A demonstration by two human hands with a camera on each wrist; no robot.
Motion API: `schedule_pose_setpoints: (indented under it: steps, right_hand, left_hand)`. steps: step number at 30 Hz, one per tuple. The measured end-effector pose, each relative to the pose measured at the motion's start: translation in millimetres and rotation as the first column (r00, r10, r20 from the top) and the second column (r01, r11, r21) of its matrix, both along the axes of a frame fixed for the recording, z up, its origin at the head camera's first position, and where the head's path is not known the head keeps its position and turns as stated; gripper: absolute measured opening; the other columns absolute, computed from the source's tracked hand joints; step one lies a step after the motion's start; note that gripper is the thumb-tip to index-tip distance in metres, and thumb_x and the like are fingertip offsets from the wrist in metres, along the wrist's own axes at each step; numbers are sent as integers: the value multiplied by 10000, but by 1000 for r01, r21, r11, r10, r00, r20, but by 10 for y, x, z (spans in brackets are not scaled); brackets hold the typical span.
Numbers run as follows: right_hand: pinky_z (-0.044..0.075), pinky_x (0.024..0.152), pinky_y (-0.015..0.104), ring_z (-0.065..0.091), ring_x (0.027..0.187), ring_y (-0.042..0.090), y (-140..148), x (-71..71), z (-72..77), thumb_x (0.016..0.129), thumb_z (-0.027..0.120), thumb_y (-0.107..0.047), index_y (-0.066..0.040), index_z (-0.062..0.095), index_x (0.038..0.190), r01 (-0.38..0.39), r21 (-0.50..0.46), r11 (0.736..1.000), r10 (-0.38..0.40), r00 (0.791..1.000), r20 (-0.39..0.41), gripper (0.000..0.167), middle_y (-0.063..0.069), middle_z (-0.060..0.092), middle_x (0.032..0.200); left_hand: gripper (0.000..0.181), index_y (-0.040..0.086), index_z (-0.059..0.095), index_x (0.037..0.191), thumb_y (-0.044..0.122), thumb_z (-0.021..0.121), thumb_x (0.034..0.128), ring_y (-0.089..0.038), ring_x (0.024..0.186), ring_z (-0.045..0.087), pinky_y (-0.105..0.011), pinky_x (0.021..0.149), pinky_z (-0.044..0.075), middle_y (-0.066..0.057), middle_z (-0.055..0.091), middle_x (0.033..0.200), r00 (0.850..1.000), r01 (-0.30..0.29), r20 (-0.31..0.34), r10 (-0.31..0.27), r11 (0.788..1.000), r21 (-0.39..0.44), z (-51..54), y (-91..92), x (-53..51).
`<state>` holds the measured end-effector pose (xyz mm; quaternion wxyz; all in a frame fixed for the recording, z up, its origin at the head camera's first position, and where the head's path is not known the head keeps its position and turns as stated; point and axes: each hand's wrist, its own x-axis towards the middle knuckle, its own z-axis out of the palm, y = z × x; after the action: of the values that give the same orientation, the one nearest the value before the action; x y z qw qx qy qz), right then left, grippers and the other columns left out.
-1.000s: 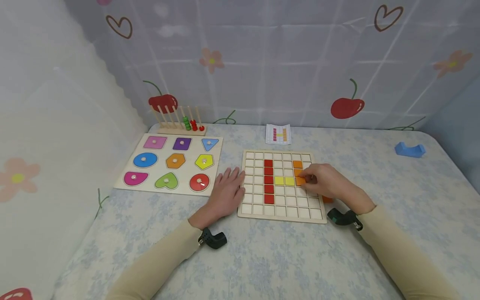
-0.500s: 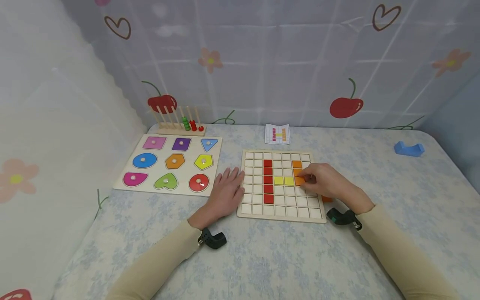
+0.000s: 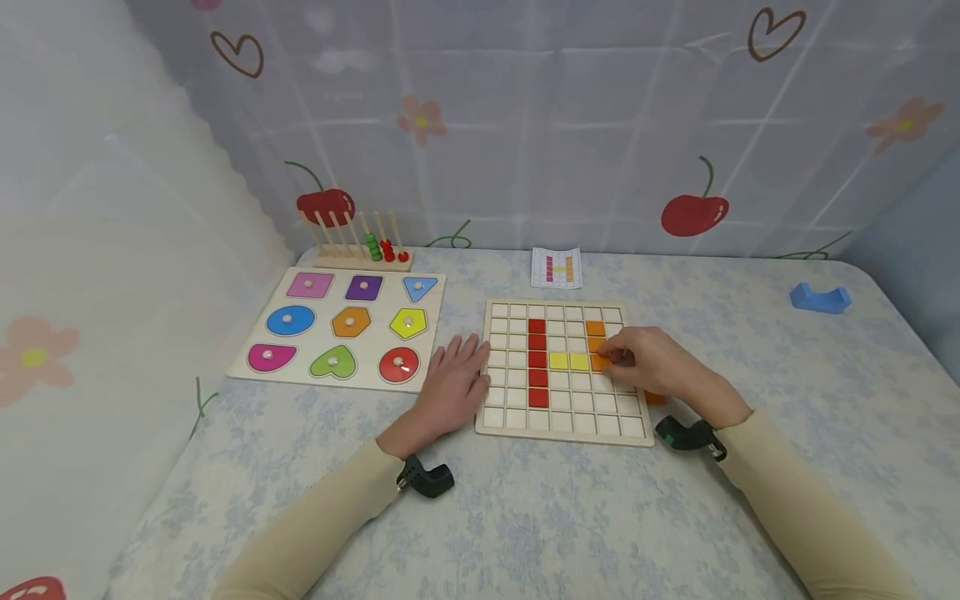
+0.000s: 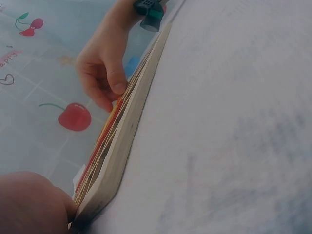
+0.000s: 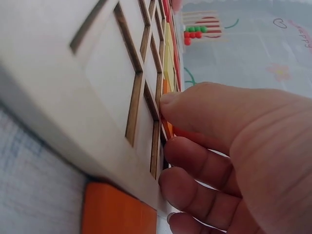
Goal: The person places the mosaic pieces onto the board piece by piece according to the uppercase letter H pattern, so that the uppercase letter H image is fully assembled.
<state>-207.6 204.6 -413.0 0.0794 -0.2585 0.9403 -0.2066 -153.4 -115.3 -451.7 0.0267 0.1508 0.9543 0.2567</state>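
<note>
A wooden grid board (image 3: 562, 436) lies in the middle of the table. In it sit a column of red square tiles (image 3: 537, 359), two yellow tiles (image 3: 568, 362) to their right, and orange tiles (image 3: 595, 328) farther right. My right hand (image 3: 648, 360) pinches the lowest of these orange tiles (image 3: 599, 362), level with the yellow ones; its thumb touches that tile's edge (image 5: 165, 87) in the right wrist view. With fingers spread, my left hand (image 3: 452, 385) rests on the table, its fingertips against the board's left side.
More orange (image 3: 655, 398) shows by the board's right edge, partly hidden by my hand. A pattern card (image 3: 557, 268) lies behind the board. To the left are a knobbed shape puzzle (image 3: 300, 377) and a bead abacus (image 3: 360, 260). A blue holder (image 3: 819, 299) stands far right.
</note>
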Motion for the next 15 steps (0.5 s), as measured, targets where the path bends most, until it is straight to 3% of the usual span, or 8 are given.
schedule_pose_setpoints:
  steps: [15]
  right_hand:
    - [476, 691, 280, 535, 767, 150, 10, -2, -15, 879, 765, -97, -5, 766, 1123, 14, -3, 1000, -14, 1000, 9, 261, 36, 700, 878]
  left_hand:
    - [548, 55, 414, 1559, 255, 450, 1050, -400, 1580, 186, -617, 1258, 136, -176, 330, 1655, 1000, -1, 0, 1, 1000, -4, 0, -4, 8]
